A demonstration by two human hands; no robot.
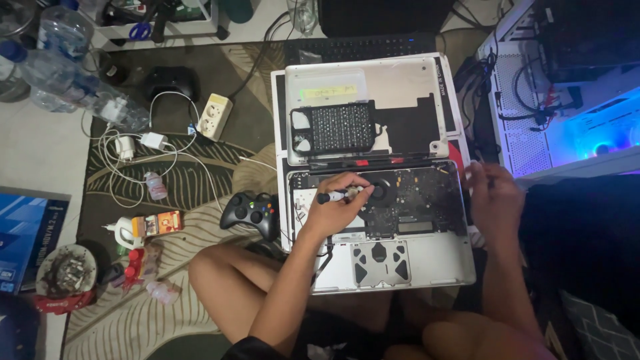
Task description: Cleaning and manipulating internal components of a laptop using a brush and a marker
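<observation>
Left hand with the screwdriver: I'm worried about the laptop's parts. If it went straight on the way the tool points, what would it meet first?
The left hand aims the screwdriver rightward, so it would likely meet the round black fan in the opened laptop first, though height above the board is unclear.

Two bare forearms, no watch, ring or bracelet visible on the left hand (337,203) or the right hand (495,199). Edge of a dark, black-looking sleeve (248,348) at the left upper arm, by the bottom of the view. Bare knees and thighs below, uncovered. Fingernails too small to make out.
</observation>
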